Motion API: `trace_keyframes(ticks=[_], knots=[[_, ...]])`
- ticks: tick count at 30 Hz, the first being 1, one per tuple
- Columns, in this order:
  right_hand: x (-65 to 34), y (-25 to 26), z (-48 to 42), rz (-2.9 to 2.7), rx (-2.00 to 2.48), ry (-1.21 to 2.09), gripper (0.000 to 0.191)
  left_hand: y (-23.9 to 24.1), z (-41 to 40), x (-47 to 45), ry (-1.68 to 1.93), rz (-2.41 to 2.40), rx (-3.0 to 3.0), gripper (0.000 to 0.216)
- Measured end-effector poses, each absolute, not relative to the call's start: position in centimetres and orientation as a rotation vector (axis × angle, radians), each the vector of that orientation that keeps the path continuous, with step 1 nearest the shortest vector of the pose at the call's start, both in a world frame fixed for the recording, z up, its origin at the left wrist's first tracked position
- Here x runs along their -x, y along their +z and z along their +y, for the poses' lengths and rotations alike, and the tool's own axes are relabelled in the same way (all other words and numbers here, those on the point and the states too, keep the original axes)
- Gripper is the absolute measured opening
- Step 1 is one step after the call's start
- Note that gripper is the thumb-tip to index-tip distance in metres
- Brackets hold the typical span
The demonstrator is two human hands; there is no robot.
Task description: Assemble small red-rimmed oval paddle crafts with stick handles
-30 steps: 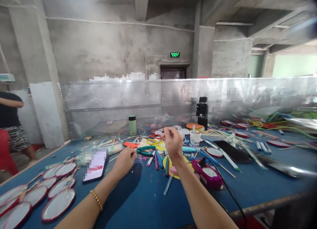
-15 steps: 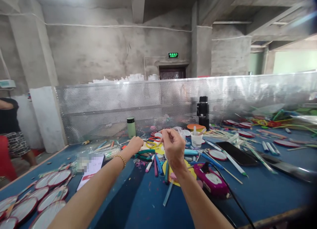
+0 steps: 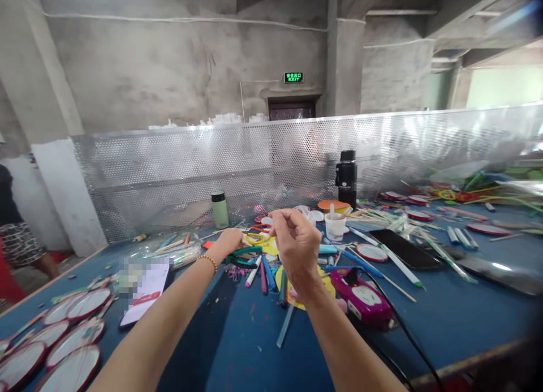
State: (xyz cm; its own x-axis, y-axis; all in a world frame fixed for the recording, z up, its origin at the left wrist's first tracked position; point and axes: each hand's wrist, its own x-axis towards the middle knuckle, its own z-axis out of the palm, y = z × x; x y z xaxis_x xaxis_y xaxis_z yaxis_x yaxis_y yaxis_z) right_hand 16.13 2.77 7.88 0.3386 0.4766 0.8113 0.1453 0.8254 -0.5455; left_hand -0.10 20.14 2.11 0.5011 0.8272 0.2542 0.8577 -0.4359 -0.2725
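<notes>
Holding the right hand curled and the left hand beside the teal-handled pliers, probably placed for easy reach, hiding from view whether gripping anything

Brightest at far right — glare on metal screen, dark shadow across blue table.
</notes>
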Motion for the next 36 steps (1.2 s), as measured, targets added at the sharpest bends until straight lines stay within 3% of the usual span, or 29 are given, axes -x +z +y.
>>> trace_keyframes(ticks=[12,21,25,36], knots=[[-16.0,7.8,3.0,-1.27,0.619,0.181,0.019,2.5,19.4,0.5,-0.086,-1.218,2.358,0.038],[-16.6,7.5,3.9,-1.268,0.656,0.174,0.019,3.2,18.8,0.6,-0.126,-1.204,2.357,0.02],[-17.6,8.1,3.5,-1.13,0.608,0.204,0.02,3.6,18.0,0.9,-0.264,-1.275,2.346,0.03],[-20.8,10.2,1.6,-0.653,0.362,0.202,0.018,5.9,17.2,-5.3,-0.397,-1.221,2.506,0.028]])
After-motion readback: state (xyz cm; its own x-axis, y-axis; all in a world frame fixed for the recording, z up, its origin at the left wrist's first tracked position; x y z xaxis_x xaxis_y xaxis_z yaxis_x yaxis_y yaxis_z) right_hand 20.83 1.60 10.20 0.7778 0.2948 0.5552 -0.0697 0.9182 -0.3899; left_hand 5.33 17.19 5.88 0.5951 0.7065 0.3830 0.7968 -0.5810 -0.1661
